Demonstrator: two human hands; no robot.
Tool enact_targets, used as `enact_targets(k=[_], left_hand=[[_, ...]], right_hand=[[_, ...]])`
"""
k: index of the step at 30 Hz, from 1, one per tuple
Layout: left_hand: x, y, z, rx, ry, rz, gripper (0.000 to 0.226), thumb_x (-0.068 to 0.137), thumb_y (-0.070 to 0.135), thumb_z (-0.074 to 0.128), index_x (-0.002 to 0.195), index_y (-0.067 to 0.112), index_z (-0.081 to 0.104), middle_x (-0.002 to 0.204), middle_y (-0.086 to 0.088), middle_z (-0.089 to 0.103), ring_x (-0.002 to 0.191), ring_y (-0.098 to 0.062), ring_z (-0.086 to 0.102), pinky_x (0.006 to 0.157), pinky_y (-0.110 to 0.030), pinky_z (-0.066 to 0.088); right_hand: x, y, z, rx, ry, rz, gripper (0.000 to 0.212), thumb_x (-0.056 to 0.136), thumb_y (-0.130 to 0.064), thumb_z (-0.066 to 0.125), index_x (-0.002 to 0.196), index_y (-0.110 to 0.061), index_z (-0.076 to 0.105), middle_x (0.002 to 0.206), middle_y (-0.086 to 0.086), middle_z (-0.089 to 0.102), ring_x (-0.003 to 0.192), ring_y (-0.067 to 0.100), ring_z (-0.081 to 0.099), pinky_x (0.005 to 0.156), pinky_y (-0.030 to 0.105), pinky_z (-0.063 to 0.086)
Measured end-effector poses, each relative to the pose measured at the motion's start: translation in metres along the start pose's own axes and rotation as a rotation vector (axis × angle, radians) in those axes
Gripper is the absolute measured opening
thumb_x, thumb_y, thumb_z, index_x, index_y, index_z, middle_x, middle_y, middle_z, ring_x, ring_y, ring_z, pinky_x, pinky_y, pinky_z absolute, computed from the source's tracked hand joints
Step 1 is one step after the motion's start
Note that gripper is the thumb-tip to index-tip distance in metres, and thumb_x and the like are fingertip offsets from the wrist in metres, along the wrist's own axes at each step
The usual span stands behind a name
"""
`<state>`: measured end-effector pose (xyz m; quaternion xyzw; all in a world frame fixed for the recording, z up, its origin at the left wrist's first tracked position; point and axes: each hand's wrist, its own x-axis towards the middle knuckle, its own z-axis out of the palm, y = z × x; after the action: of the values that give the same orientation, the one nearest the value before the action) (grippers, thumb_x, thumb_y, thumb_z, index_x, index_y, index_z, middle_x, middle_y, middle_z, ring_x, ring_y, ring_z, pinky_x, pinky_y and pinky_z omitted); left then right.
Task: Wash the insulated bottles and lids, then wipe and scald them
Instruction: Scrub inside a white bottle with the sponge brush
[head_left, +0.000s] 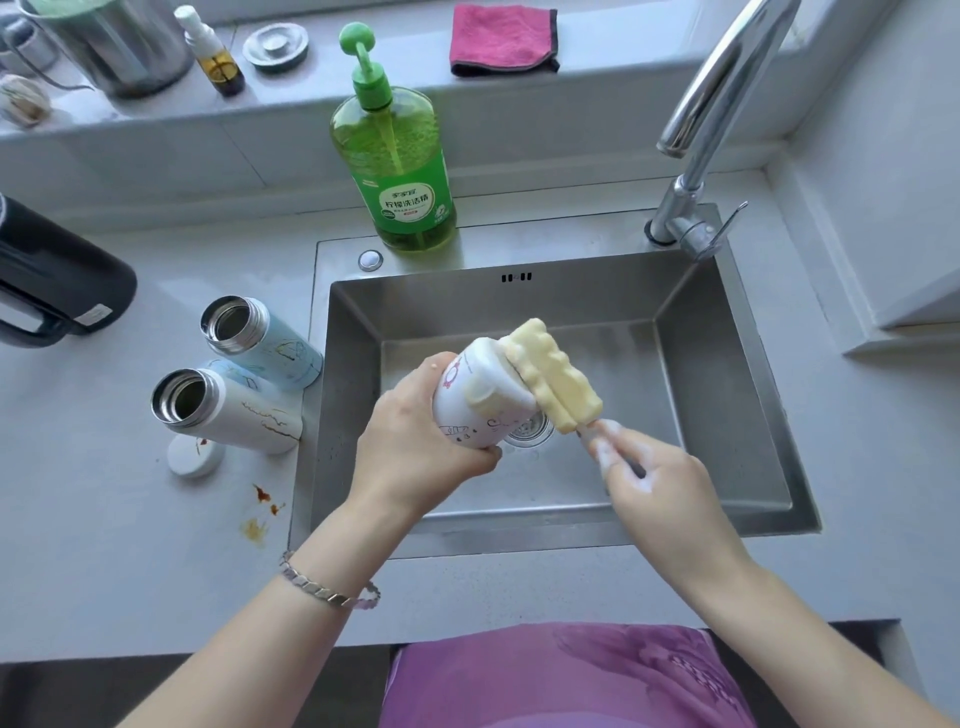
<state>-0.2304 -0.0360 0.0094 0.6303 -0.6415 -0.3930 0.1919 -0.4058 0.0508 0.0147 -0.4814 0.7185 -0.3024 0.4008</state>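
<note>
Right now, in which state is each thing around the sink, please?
printed bottle, tilted over the sink, gripped by left hand.
sponge brush, pressed against printed bottle, held by soapy right hand.
blue bottle, upright, open.
gold-lined bottle, upright, open.
loose lid, lying on counter.
faucet, no water running.
detergent bottle, upright.
pink cloth, folded on ledge.

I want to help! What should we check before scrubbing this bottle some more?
1. Left hand grips the white bottle: ok.
2. Right hand holds the sponge brush by its handle: ok.
3. Bottle is over the sink: ok.
4. Soap foam on the right hand: ok.
5. Tap running for rinsing: not ok, no water flows.
6. Bottle's inside clean: cannot tell.
</note>
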Motion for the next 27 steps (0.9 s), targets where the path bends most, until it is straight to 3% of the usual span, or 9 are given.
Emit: enact_targets(k=[3, 6, 8, 10, 13, 17, 21, 24, 27], left_hand=[[-0.002, -0.001, 0.001, 0.008, -0.006, -0.022, 0.061, 0.052, 0.022, 0.081, 0.099, 0.046, 0.050, 0.085, 0.020, 0.060, 0.084, -0.009, 0.058, 0.072, -0.033, 0.052], [-0.007, 0.000, 0.003, 0.108, -0.044, 0.026, 0.065, 0.051, 0.023, 0.079, 0.101, 0.050, 0.045, 0.088, 0.022, 0.058, 0.089, -0.013, 0.055, 0.072, -0.032, 0.050], [-0.010, 0.001, 0.005, 0.145, -0.059, 0.028, 0.066, 0.052, 0.025, 0.078, 0.103, 0.050, 0.044, 0.089, 0.025, 0.056, 0.093, -0.015, 0.054, 0.075, -0.034, 0.049], [-0.011, -0.001, 0.007, 0.166, -0.062, 0.026, 0.065, 0.052, 0.026, 0.078, 0.105, 0.049, 0.047, 0.090, 0.025, 0.054, 0.095, -0.016, 0.053, 0.076, -0.035, 0.049], [-0.015, -0.001, 0.006, 0.240, -0.074, 0.085, 0.067, 0.055, 0.026, 0.078, 0.113, 0.043, 0.049, 0.094, 0.021, 0.054, 0.098, -0.013, 0.048, 0.077, -0.033, 0.046], [-0.014, -0.001, 0.006, 0.283, -0.097, 0.056, 0.064, 0.057, 0.030, 0.078, 0.113, 0.039, 0.048, 0.093, 0.024, 0.051, 0.099, -0.011, 0.047, 0.076, -0.029, 0.044], [-0.016, 0.002, 0.004, 0.419, -0.200, 0.084, 0.070, 0.059, 0.034, 0.074, 0.122, 0.040, 0.043, 0.109, 0.020, 0.052, 0.100, -0.010, 0.044, 0.075, -0.026, 0.041], [-0.016, 0.007, 0.004, 0.601, -0.299, 0.162, 0.073, 0.064, 0.039, 0.070, 0.128, 0.040, 0.035, 0.114, 0.018, 0.047, 0.102, -0.012, 0.042, 0.071, -0.025, 0.033], [-0.010, 0.013, 0.006, 0.777, -0.339, 0.287, 0.072, 0.067, 0.038, 0.067, 0.131, 0.035, 0.033, 0.118, 0.012, 0.042, 0.104, -0.015, 0.041, 0.071, -0.025, 0.030]], right_hand=[[0.000, -0.001, 0.003, -0.008, -0.019, 0.014, 0.025, 0.094, -0.025, 0.043, 0.103, -0.027, 0.067, 0.057, 0.006, 0.046, 0.047, 0.015, 0.030, 0.051, 0.031, 0.025], [0.005, 0.001, 0.003, -0.008, -0.007, 0.053, 0.025, 0.095, -0.027, 0.043, 0.103, -0.019, 0.065, 0.075, 0.010, 0.067, 0.063, 0.027, 0.050, 0.058, 0.035, 0.039], [0.003, -0.004, 0.004, 0.003, -0.035, 0.027, 0.025, 0.096, -0.027, 0.042, 0.103, -0.025, 0.065, 0.052, 0.000, 0.050, 0.050, 0.020, 0.037, 0.052, 0.035, 0.031], [0.003, -0.007, 0.005, 0.001, -0.055, 0.014, 0.025, 0.095, -0.027, 0.042, 0.101, -0.033, 0.066, 0.050, 0.001, 0.037, 0.047, 0.013, 0.028, 0.051, 0.031, 0.026], [0.014, 0.002, 0.004, -0.033, -0.028, 0.104, 0.027, 0.096, -0.027, 0.043, 0.108, -0.023, 0.067, 0.069, -0.009, 0.061, 0.064, 0.012, 0.052, 0.063, 0.028, 0.038], [0.004, -0.010, 0.007, 0.034, -0.067, 0.025, 0.026, 0.094, -0.027, 0.042, 0.097, -0.037, 0.065, 0.052, -0.004, 0.030, 0.048, 0.012, 0.026, 0.050, 0.028, 0.023], [0.018, 0.005, 0.009, 0.028, -0.016, 0.123, 0.022, 0.094, -0.027, 0.044, 0.096, -0.027, 0.066, 0.048, -0.007, 0.037, 0.043, 0.008, 0.031, 0.043, 0.018, 0.024], [0.025, 0.010, 0.010, 0.391, -0.122, 0.369, 0.023, 0.094, -0.033, 0.049, 0.103, -0.017, 0.062, 0.065, 0.004, 0.047, 0.032, 0.006, 0.023, 0.034, 0.017, 0.020], [0.025, 0.009, 0.015, 0.618, -0.326, 0.473, 0.052, 0.079, -0.057, 0.060, 0.105, -0.013, 0.056, 0.076, 0.005, 0.049, 0.040, 0.008, 0.014, 0.039, 0.018, 0.012]])
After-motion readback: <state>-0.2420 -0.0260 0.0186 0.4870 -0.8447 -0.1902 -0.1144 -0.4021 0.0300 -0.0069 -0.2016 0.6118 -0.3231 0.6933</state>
